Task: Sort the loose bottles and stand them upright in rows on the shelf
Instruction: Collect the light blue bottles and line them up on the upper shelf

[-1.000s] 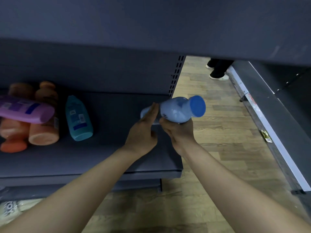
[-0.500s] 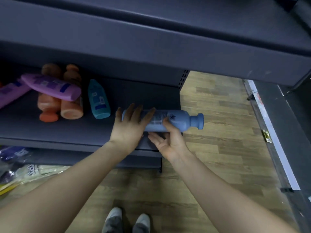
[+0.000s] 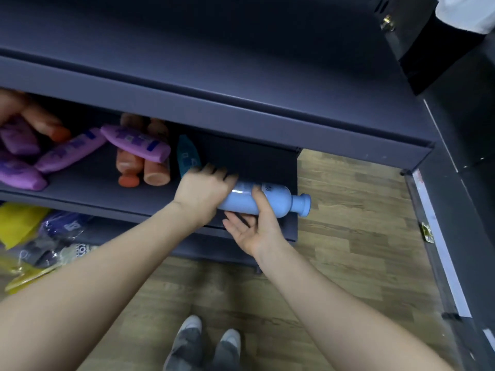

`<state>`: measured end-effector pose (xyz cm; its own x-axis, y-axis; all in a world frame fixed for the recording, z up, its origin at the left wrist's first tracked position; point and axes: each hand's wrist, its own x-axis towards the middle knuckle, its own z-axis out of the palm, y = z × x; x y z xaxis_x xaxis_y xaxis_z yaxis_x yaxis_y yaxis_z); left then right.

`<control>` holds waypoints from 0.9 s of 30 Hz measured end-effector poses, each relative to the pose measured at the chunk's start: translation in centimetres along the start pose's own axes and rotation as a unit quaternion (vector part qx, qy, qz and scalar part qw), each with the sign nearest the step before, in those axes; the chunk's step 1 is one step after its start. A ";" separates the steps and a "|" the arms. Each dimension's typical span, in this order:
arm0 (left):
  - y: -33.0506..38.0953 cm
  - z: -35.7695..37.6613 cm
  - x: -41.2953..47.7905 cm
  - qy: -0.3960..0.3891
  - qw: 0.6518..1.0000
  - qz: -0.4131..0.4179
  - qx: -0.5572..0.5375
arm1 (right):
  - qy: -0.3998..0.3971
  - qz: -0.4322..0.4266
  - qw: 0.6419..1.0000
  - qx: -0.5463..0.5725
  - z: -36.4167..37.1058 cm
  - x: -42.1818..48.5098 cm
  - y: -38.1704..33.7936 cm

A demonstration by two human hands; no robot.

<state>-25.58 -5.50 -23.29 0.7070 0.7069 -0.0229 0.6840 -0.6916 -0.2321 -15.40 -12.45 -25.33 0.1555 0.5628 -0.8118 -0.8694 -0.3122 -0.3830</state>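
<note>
Pale-blue and lying on its side, a lotion bottle (image 3: 270,203) sits at the right-hand end of a dark shelf (image 3: 88,183), its neck and blue cap (image 3: 304,204) jutting past the shelf's end over the wood floor (image 3: 348,210). The left hand (image 3: 202,187) is spread over the bottle's base end, fingers fairly straight and reaching toward the back of the shelf. The right hand (image 3: 257,228) lies palm-up at the front, fingers loose beneath the bottle and thumb laid against its body; neither hand is clenched around it. A second ago the same bottle was raised in both hands with its cap tipped toward the camera; half a second ago it was level at the shelf's front edge; now it is lower and farther in, though whether its weight is on the shelf cannot be told. The bottle has reached the shelf but is not upright, so standing it on its base is judged still to come. To the left, purple bottles (image 3: 136,143), two orange bottles (image 3: 155,170) and a teal bottle (image 3: 187,155) lie loose and unsorted, so most of the task appears to remain.
</note>
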 end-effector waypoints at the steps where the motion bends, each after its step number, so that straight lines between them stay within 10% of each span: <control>1: -0.1 -0.7 -0.6 -0.018 1.000 0.000 0.000 | -0.001 0.004 1.000 -0.002 0.1 -0.5 0.3; 11: -2.2 -4.4 -6.4 -0.075 0.996 -0.047 -0.006 | -0.105 0.024 0.978 -0.176 -1.0 -4.9 2.4; 27: -7.2 -8.6 -18.9 -0.066 0.949 -0.206 -0.230 | -0.286 -0.169 0.819 -0.468 2.8 -10.5 6.0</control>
<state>-42.30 -15.17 -12.81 0.3552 0.9224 -0.1514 0.9249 -0.3234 0.2000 -23.55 -18.12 -17.84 -0.1657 0.9209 -0.3528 -0.0407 -0.3639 -0.9306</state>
